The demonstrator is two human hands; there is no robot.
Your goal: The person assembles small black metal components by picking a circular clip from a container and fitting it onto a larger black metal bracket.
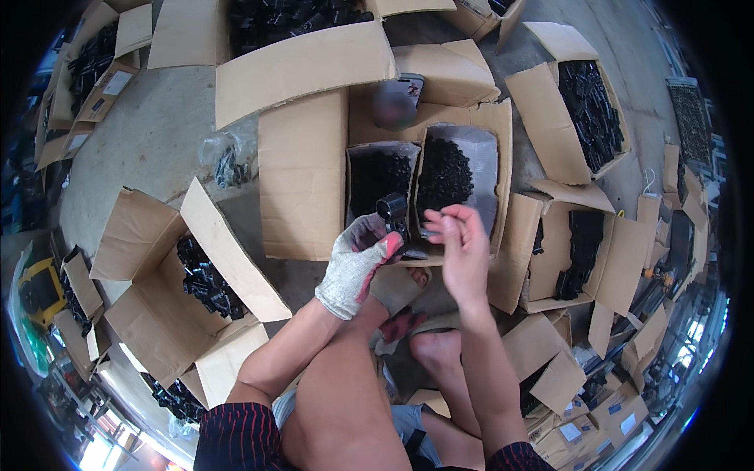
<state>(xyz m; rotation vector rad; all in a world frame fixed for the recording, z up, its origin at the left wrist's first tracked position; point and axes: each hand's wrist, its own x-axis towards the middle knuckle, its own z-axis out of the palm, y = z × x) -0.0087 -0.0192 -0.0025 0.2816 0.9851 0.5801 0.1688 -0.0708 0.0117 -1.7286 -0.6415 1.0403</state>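
Observation:
My left hand point(353, 263) wears a grey glove with red patches and is closed around a black plastic part with a round, ring-like end point(391, 206). The part is held up over the near edge of an open cardboard box point(302, 173). Inside that box, two grey-lined trays sit side by side: the left tray point(382, 144) and the right tray point(488, 169) both hold heaps of small black pieces point(445, 174). Bare and just right of the part, my right hand point(463, 247) has its fingers curled and pinched over the right tray. Whatever lies between those fingertips is too small to make out.
A phone point(397, 100) leans at the box's far side. Around me stand open cartons of black parts: one at left point(149, 290), one at far right point(550, 125), one nearer right point(561, 259). A clear plastic bag point(228, 157) lies on the concrete floor point(188, 118).

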